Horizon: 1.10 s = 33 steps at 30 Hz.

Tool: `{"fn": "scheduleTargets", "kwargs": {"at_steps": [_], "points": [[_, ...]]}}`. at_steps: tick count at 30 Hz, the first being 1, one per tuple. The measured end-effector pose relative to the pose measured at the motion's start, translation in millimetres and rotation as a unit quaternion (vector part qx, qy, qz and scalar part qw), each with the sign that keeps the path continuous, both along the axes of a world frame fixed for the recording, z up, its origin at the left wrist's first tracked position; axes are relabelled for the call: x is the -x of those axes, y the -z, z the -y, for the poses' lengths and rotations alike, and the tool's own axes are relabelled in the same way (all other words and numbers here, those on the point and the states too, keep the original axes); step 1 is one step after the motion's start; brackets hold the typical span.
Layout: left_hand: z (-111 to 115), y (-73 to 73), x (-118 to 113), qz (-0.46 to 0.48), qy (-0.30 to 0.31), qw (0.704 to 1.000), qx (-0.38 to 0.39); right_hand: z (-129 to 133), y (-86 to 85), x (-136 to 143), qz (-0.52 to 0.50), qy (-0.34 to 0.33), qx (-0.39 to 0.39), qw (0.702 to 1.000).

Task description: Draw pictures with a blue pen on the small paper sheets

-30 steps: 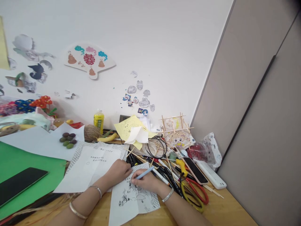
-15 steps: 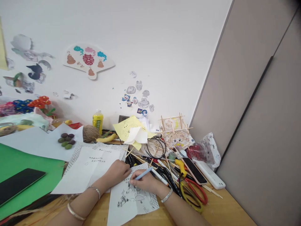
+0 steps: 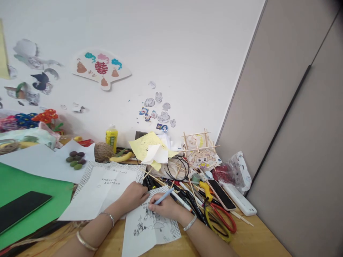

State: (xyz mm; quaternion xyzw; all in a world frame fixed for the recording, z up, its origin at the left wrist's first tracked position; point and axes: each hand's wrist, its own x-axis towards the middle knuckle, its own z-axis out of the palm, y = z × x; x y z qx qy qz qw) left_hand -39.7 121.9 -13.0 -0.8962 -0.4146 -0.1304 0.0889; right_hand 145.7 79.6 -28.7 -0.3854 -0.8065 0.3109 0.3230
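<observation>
Over a brown wooden table (image 3: 257, 238), the right hand (image 3: 166, 207) grips a slim light-blue pen (image 3: 164, 196); sliding could smudge inked white paper (image 3: 142, 244) beneath.

The wooden tabletop (image 3: 257, 239) is crowded: a slim white device (image 3: 242, 204) along its right edge, markers (image 3: 183, 200) heaped just inward, a drawn-on sheet (image 3: 139, 246) reaching the near edge, a yellow bottle (image 3: 112, 140) standing toward the far edge by the wall (image 3: 177, 43).

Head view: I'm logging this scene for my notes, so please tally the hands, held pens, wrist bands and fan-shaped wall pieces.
Hands: 2
Held pens: 1
Wrist bands: 3
Fan-shaped wall pieces: 1
Total: 7
</observation>
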Motion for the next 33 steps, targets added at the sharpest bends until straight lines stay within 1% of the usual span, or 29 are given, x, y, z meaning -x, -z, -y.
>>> {"fn": "scheduleTargets", "kwargs": {"at_steps": [4,6,11,21,26,33], "points": [[-2.3,2.9,0.4,0.007,0.004,1.0,-0.007,1.4,-3.5,1.4,-0.001,0.001,0.028,1.0],[-3.2,3.5,0.4,0.006,0.006,1.0,-0.01,1.9,-4.8,1.8,-0.008,-0.006,0.026,1.0],[-2.7,2.6,0.3,0.003,0.008,1.0,-0.017,1.3,-3.4,1.1,-0.016,-0.01,0.041,0.999],[-3.0,3.4,0.7,0.007,0.014,1.0,-0.021,0.0,-1.5,0.7,-0.008,-0.008,0.035,0.999],[-3.2,4.5,0.5,-0.007,0.0,1.0,-0.016,0.4,-1.8,1.2,0.0,-0.003,0.033,0.999],[-0.6,0.7,-0.4,-0.015,0.0,1.0,-0.015,0.2,-0.3,0.5,-0.005,-0.001,0.027,1.0]]}}
